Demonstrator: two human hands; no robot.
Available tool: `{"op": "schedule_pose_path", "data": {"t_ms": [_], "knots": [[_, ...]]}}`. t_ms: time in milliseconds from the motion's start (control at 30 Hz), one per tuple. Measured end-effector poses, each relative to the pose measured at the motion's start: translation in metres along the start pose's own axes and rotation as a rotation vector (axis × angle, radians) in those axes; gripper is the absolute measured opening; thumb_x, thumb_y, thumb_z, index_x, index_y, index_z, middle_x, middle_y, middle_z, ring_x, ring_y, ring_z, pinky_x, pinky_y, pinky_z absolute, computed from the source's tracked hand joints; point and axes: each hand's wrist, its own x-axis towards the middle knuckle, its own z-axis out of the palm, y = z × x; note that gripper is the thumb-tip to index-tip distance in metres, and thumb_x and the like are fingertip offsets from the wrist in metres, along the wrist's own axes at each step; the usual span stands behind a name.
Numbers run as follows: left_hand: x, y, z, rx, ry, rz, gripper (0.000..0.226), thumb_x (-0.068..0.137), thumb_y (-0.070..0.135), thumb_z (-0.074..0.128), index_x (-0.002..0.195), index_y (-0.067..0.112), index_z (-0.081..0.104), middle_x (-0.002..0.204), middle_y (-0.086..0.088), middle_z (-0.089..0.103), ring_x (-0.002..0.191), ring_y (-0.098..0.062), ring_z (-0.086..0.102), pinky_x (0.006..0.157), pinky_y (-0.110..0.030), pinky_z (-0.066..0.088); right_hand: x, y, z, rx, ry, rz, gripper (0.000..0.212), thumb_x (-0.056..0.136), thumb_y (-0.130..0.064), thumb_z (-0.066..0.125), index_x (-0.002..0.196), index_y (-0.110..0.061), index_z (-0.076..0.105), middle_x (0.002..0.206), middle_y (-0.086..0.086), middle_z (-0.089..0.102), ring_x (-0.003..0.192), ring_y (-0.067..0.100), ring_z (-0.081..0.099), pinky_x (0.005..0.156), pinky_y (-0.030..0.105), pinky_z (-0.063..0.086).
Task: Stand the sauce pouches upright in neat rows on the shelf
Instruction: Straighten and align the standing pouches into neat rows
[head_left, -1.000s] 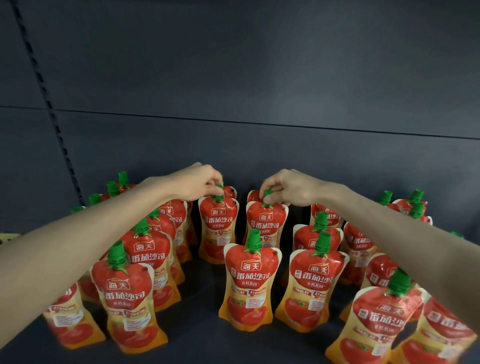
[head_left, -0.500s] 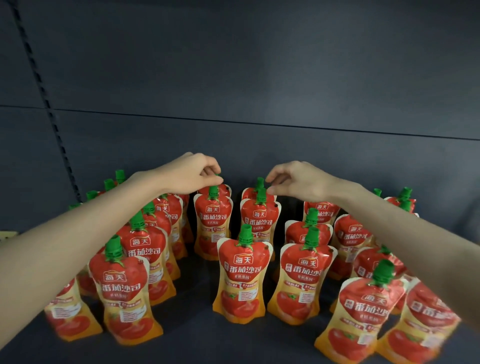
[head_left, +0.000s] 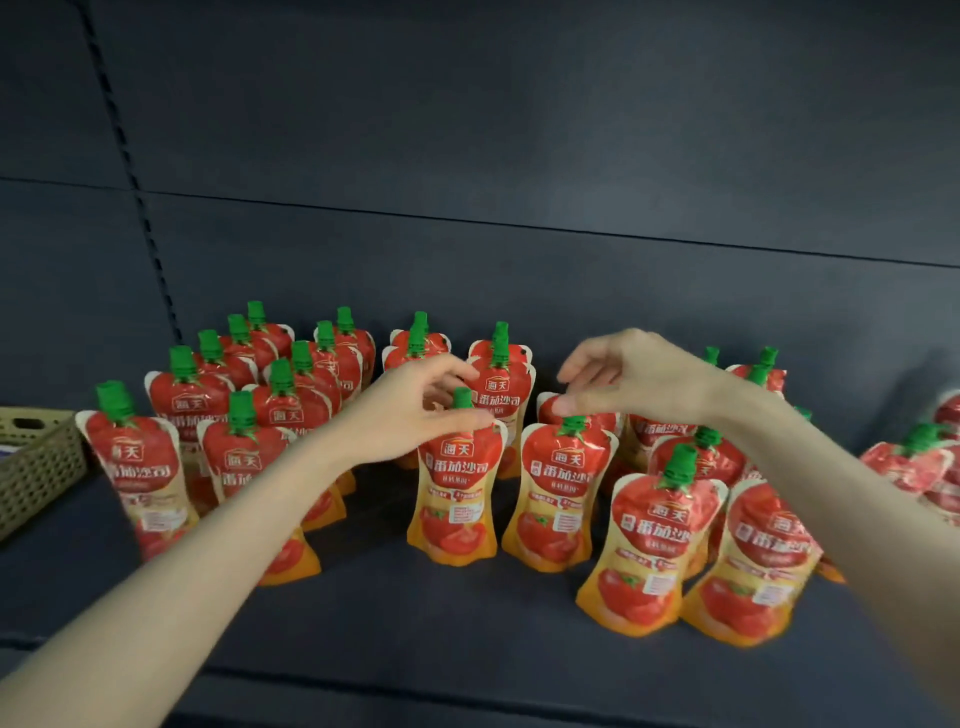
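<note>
dark shelf held red sauce pouches standing up near the front. left hand pinched the top of one middle pouch, and right hand hung beside it, fingers loose and apart. more pouches stood behind.

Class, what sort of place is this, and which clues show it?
Probably a shop or stockroom shelf: many red-and-orange sauce pouches with green caps stand in rows on a dark grey shelf board, with a slotted upright strip in the back panel.
</note>
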Motion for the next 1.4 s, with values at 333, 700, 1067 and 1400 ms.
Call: {"op": "schedule_pose_path", "data": {"t_ms": [333,700,1067,1400], "knots": [[-0.023,-0.032,0.012,-0.118,0.194,-0.04,0.034,0.082,0.015,0.067,0.115,0.014,0.06,0.113,0.001,0.065,0.106,-0.014,0.06,0.091,-0.041,0.052,0.009,-0.024,0.031,-0.188,0.037,-0.106,0.025,0.08,-0.02,0.072,0.104,-0.014,0.068,0.097,-0.001,0.06,0.091,0.014,0.055,0.078,0.023,0.043],[-0.043,-0.069,0.061,-0.383,0.593,-0.152,0.069,0.078,0.013,0.073,0.134,0.018,0.034,0.122,0.008,0.049,0.111,-0.003,0.047,0.089,-0.013,0.039,0.002,-0.031,0.141,0.484,0.571,0.13,0.059,0.081,-0.018,0.071,0.133,-0.016,0.041,0.125,-0.001,0.057,0.11,0.01,0.055,0.092,0.027,0.049],[-0.05,-0.114,0.094,-0.421,0.616,-0.168,0.038,0.086,0.021,0.064,0.119,0.016,0.046,0.117,-0.001,0.059,0.111,-0.018,0.056,0.083,-0.01,0.043,-0.004,-0.005,0.229,0.691,0.655,0.313,0.035,0.086,-0.015,0.065,0.115,-0.019,0.044,0.106,-0.008,0.06,0.1,0.007,0.058,0.08,0.016,0.048],[-0.038,-0.118,0.099,-0.321,0.68,-0.208,0.05,0.088,0.021,0.062,0.13,0.01,0.037,0.126,-0.009,0.055,0.118,-0.024,0.053,0.094,-0.035,0.046,0.017,-0.003,0.228,0.654,0.629,0.357,0.045,0.089,-0.021,0.061,0.13,-0.016,0.042,0.124,-0.002,0.057,0.114,0.01,0.052,0.09,0.022,0.043]]}}
